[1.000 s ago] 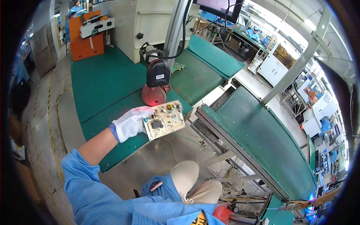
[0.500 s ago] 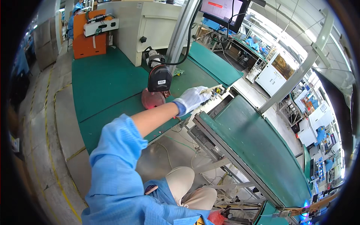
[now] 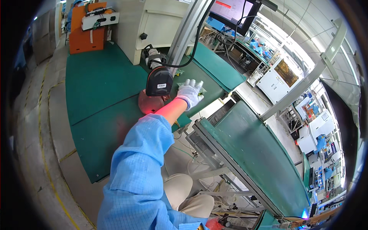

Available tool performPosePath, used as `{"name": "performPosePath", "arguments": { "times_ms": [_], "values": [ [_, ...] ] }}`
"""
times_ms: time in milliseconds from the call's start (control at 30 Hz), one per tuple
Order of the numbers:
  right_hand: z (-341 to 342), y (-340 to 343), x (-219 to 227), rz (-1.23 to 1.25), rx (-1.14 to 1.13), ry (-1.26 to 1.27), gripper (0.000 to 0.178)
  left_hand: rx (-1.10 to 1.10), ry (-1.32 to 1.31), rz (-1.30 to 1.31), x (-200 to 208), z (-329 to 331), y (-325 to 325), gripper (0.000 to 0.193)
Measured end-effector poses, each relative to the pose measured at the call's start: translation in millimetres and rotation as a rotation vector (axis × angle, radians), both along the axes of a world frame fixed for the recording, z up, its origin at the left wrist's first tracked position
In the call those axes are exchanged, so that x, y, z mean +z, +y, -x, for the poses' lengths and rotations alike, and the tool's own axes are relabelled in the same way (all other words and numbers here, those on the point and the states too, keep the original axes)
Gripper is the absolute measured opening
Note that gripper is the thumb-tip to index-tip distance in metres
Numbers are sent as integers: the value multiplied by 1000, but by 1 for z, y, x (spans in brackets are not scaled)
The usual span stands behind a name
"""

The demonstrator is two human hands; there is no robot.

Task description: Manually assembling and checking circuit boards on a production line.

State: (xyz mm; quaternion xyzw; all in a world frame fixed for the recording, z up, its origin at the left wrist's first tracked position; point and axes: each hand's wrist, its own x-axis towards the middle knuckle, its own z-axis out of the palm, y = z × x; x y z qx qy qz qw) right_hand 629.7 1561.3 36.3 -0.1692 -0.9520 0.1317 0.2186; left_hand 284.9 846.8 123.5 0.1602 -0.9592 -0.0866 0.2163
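Observation:
My left hand (image 3: 189,94), in a white glove with a blue cuff, is spread open over the green work mat. A green circuit board (image 3: 203,91) lies beneath its fingers, mostly covered by them; whether the fingers press on it I cannot tell. Just left of the hand, a black scanner-like device (image 3: 159,81) hangs from a metal post (image 3: 188,32). Below the device sits a round pinkish-red object (image 3: 150,103), partly hidden. Red light falls across my wrist. Another small green board (image 3: 179,72) lies near the foot of the post. My right hand is out of view.
A green conveyor belt (image 3: 257,153) runs to the right, with a gap between it and the mat-covered bench (image 3: 103,84). A beige machine (image 3: 159,28) and an orange box (image 3: 87,38) stand at the back. A monitor (image 3: 232,11) hangs above. Cables tangle below the belt.
My left hand has moved left, away from the conveyor end, and its fingers have opened. The pale, component-covered piece it held there is no longer in its grip. Red light now shows on my wrist.

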Motion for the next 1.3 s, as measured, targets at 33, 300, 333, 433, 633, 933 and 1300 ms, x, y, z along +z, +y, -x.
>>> {"name": "performPosePath", "arguments": {
  "times_ms": [33, 300, 333, 433, 633, 933, 1300],
  "values": [
    [-1, -7, 8, 126, -57, -87, 34, -65, 29, 13, -1, -1, 6, 68],
    [24, 52, -3, -819, 939, 521, 43, -1215, -96, -16, 2, -154, 115, 32],
    [25, 48, -1, -808, 912, 529, 42, -1458, -20, -104, -21, -174, 121, 28],
    [5, -3, 14, -112, 12, -202, 41, -1665, -336, -11, -68, -199, 132, 24],
    [0, 33, -8, -270, 47, -218, 42, -1408, -731, 55, -111, -171, 115, 36],
    [129, -28, -14, -271, 303, -332, 41, -1655, -655, 99, -99, -160, 125, 41],
    [197, -66, -35, -251, 465, -365, 42, -1566, -704, 41, -106, -160, 120, 44]
  ]
}}
